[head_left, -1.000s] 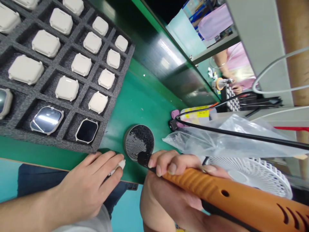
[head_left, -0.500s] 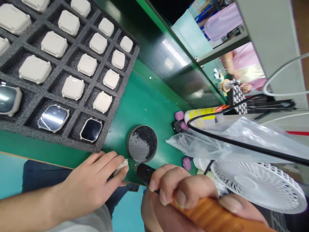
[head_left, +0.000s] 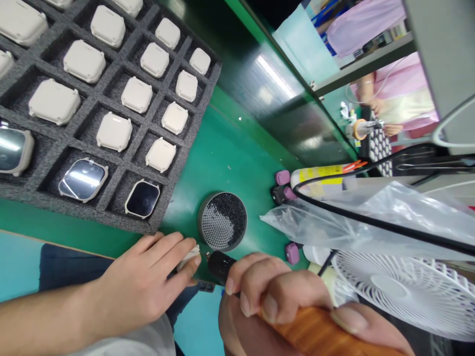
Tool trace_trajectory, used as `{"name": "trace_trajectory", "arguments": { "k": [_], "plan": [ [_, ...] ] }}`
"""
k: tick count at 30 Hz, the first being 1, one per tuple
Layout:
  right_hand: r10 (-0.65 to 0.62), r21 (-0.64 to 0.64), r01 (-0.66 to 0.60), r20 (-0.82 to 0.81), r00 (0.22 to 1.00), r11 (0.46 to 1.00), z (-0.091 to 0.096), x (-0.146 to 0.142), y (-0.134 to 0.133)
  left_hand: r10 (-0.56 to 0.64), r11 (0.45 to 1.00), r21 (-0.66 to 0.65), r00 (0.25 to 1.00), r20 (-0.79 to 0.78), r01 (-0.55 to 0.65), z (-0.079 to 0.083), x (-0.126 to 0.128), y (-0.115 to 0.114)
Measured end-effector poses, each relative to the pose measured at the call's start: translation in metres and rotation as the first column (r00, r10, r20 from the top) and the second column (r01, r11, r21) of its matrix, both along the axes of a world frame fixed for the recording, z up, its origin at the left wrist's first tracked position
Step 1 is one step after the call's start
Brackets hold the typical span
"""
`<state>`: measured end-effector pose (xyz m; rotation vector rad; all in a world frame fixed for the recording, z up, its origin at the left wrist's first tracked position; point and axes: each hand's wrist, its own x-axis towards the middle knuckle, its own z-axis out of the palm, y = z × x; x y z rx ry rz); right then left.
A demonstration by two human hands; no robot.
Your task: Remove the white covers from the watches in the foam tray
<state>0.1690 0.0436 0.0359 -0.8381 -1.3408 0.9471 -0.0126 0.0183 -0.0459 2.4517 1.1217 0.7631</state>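
Note:
At the bench's front edge my left hand (head_left: 150,274) is closed around a small white watch case (head_left: 190,255), mostly hidden under the fingers. My right hand (head_left: 278,291) grips an electric screwdriver (head_left: 306,330) with an orange-brown body and a black nose. Its tip points left at the watch case, a small gap apart; something tiny sits at the tip, too small to make out. Just beyond the tip stands a round grey container (head_left: 200,222) with a dimpled plate and many tiny black screws (head_left: 232,207).
A dark foam tray (head_left: 122,160) holding several white watch cases fills the left side. Purple blocks (head_left: 292,253), a bottle (head_left: 321,173), a clear plastic bag (head_left: 334,217), a black cable (head_left: 371,222) and a white fan (head_left: 393,287) crowd the right. A co-worker's hands (head_left: 378,106) work behind the partition.
The screwdriver tip has come slightly closer to the watch case. The whole view has shifted a little; both hands keep their grips.

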Motion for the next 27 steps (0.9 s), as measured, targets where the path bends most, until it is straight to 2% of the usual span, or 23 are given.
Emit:
{"name": "trace_trajectory", "arguments": {
  "k": [7,9,15,20,22,27],
  "plan": [
    [0.067,-0.176,-0.041,0.145,0.987,0.984,0.000,0.008,-0.002,0.005,1.000,-0.008,1.000,0.006,-0.005,0.001,-0.001,-0.001],
    [0.036,-0.197,-0.009,0.133,0.991,0.980,-0.001,0.005,-0.002,0.004,1.000,-0.007,1.000,0.005,-0.004,0.002,-0.002,0.000],
    [0.090,-0.243,-0.066,0.091,0.992,0.968,0.000,0.006,-0.003,-0.005,1.000,-0.005,1.000,0.001,0.005,0.003,-0.002,0.001],
    [0.179,-0.178,-0.153,0.142,0.974,0.972,-0.006,0.031,-0.003,0.002,1.000,0.007,1.000,0.000,-0.002,0.003,-0.002,0.002],
    [0.160,-0.187,-0.130,0.158,0.974,0.974,-0.009,0.036,-0.004,0.006,1.000,0.017,1.000,-0.004,-0.005,0.003,-0.002,0.002],
    [0.202,-0.146,-0.183,0.128,0.971,0.972,-0.009,0.024,0.002,0.001,1.000,0.015,1.000,-0.021,-0.001,0.003,-0.003,0.003]
  ]
}}
